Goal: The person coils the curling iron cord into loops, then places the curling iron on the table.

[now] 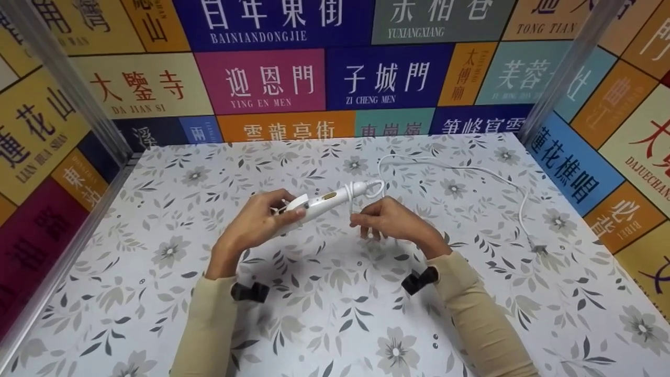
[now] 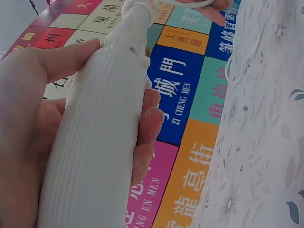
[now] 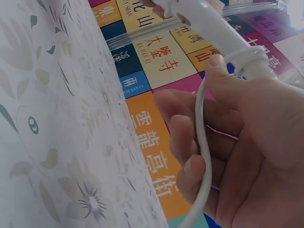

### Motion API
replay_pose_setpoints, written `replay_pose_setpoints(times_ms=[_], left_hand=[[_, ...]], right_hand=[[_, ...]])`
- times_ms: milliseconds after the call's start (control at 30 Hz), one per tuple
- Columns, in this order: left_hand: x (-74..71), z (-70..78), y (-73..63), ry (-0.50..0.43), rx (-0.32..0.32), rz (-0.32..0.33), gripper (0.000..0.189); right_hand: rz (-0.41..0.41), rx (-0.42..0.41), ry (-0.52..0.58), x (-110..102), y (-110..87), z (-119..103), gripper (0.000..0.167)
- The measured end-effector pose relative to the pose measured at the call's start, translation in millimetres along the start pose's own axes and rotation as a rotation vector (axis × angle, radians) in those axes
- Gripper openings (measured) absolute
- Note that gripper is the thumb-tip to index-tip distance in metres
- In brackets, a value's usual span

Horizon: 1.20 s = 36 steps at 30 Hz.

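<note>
L hand (image 1: 256, 222) grips a white gadget (image 1: 340, 197), R hand (image 1: 398, 220) pinches its cord (image 3: 203, 142). Cord's looped abt one end, rest's on the flowery tbl (image 1: 309, 335).

This is looking like a booth: walls (image 1: 259, 81) of Chinese signs are enclosing a floral table (image 1: 324, 314) on three sides, posts (image 1: 565, 70) lining the corners.

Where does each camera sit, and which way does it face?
Head: on the head, facing forward and down; shows left hand, right hand and beige sleeves.
Left wrist: on that wrist, facing the white appliance gripped by the left hand; part of the right hand shows at top.
Right wrist: on that wrist, facing the right hand and white cord.
Both wrist views share the appliance, cord and orange wall panel.
</note>
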<state>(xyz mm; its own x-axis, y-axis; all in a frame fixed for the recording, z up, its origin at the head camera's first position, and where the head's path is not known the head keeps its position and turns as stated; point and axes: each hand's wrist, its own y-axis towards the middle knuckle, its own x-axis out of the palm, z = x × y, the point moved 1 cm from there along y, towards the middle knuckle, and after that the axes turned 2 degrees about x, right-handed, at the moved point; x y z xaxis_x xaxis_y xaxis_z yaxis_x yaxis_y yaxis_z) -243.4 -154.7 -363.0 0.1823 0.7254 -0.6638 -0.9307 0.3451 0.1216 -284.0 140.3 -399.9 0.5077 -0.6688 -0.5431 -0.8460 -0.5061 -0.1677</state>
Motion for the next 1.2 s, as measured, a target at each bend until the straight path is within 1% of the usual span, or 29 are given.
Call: replay_pose_setpoints(times_ms=[100, 167, 267, 333, 367, 467, 567, 600, 700, 800, 900, 1000, 1200], left_hand=[[0.4, -0.3, -1.5, -0.026, 0.017, -0.013, 0.027], [0.1, -0.1, -2.4, -0.044, 0.040, -0.029, 0.026], [0.1, 0.5, -2.9, -0.053, 0.063, -0.061, 0.023], [0.3, 0.9, -2.8, -0.048, 0.070, -0.086, 0.021], [0.6, 0.7, -2.7, -0.044, 0.070, -0.098, 0.020], [2.0, 0.3, -2.7, -0.033, 0.063, -0.124, 0.017], [4.1, -0.4, -3.0, -0.014, 0.065, -0.147, 0.019], [4.8, -0.3, -3.2, -0.010, 0.066, -0.156, 0.019], [7.3, -1.0, -2.8, 0.005, 0.081, -0.187, 0.021], [9.5, -1.8, -2.2, 0.010, 0.090, -0.217, 0.020], [11.1, -2.8, -0.9, 0.018, 0.092, -0.231, 0.019], [12.4, -3.0, 0.1, 0.032, 0.089, -0.232, 0.019], [13.8, -2.1, 1.5, 0.076, 0.060, -0.220, 0.022]], right_hand=[[0.034, 0.060, 0.016, 1, 2.0, 5, 0.047], [0.061, 0.071, 0.034, 1, 3.8, 8, 0.047], [0.103, 0.060, 0.071, 1, 6.4, 14, 0.038], [0.139, 0.039, 0.091, -1, 7.4, 17, 0.028], [0.159, 0.024, 0.091, -2, 8.0, 19, 0.023], [0.224, 0.019, 0.138, -7, 7.9, 21, 0.013], [0.276, 0.034, 0.196, -11, 7.1, 20, 0.014], [0.287, 0.043, 0.226, -12, 6.4, 19, 0.018], [0.313, 0.035, 0.267, -14, 3.9, 15, 0.033], [0.330, 0.000, 0.255, -16, 1.0, 10, 0.037], [0.347, -0.035, 0.202, -18, -2.3, 5, 0.037], [0.356, -0.053, 0.165, -20, -6.9, -2, 0.035], [0.362, -0.093, 0.139, -22, -17.6, -15, 0.029]])
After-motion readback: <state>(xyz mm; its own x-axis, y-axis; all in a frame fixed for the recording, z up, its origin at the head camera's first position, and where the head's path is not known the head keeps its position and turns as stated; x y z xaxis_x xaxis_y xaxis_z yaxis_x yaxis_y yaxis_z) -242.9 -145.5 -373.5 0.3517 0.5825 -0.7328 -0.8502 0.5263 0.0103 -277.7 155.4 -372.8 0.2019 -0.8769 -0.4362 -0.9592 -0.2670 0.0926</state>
